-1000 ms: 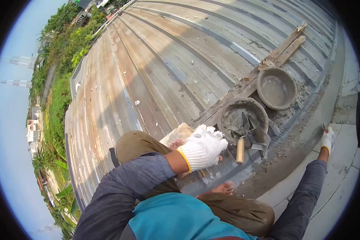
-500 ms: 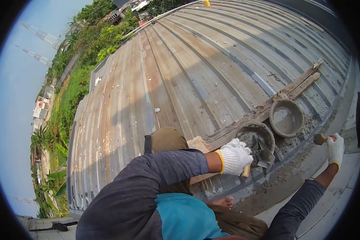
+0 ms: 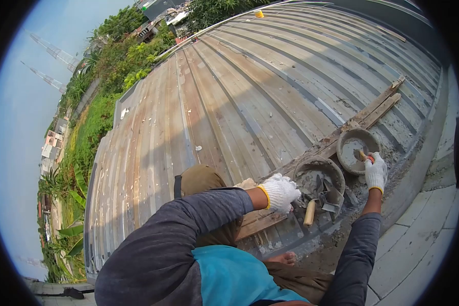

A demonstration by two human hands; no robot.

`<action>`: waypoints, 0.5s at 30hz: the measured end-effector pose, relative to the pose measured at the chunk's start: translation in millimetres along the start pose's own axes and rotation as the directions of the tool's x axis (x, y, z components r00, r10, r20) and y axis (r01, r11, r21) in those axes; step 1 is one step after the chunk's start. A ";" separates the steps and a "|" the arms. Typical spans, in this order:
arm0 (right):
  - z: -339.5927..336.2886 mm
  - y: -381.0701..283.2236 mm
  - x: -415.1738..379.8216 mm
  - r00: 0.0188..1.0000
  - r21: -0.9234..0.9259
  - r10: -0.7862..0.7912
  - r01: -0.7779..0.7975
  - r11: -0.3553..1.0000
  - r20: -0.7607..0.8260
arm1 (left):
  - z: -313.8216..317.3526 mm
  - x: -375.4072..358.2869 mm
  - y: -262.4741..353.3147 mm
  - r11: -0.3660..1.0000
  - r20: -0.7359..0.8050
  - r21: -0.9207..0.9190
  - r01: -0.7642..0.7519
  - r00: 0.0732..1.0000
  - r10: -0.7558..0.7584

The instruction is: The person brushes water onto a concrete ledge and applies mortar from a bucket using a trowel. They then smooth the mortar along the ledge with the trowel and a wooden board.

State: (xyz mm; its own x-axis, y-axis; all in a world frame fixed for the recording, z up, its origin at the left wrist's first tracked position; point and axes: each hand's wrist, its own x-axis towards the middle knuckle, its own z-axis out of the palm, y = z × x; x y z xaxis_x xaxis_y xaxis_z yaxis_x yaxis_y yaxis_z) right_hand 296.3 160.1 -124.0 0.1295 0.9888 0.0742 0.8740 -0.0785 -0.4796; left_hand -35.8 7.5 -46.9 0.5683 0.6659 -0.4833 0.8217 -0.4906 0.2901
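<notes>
My right hand (image 3: 376,173), in a white knit glove, grips a paintbrush (image 3: 362,155). Its bristle end is inside the round bucket (image 3: 340,148), which holds grey, wet-looking stuff. My left hand (image 3: 282,194), gloved the same way, is curled at the near-left rim of a second bucket (image 3: 340,176). Its fingertips are partly hidden, so what they hold, if anything, does not show. A trowel with a wooden handle (image 3: 309,213) rests in this second bucket, handle over the rim, apart from my left hand. Other flat metal pieces (image 3: 331,206) lie beside its blade.
Mortar-stained wooden planks (image 3: 375,109) lie behind the buckets across the ribbed metal roof (image 3: 229,112). A cement-smeared ledge (image 3: 408,173) and pale blocks (image 3: 408,245) run along the right. My bare foot (image 3: 285,258) is near the buckets. Greenery is beyond the roof's left edge.
My right hand has swung left with the paintbrush, from over the ledge to the far bucket. My left hand has drawn back left from the trowel handle, which is now uncovered.
</notes>
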 end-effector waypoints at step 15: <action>80.1 32.5 -5.6 0.988 -0.121 0.115 -0.102 0.987 0.100 | 1.7 -6.0 -9.1 0.998 0.024 -0.005 0.068 0.997 -0.067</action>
State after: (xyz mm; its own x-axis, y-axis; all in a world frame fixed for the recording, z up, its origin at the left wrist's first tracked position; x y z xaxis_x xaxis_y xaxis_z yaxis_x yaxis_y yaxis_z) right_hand 286.4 162.3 -210.0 0.1816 0.9810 -0.0688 0.9064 -0.1941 -0.3752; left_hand -46.8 7.0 -48.0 0.5103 0.6836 -0.5219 0.8584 -0.4418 0.2606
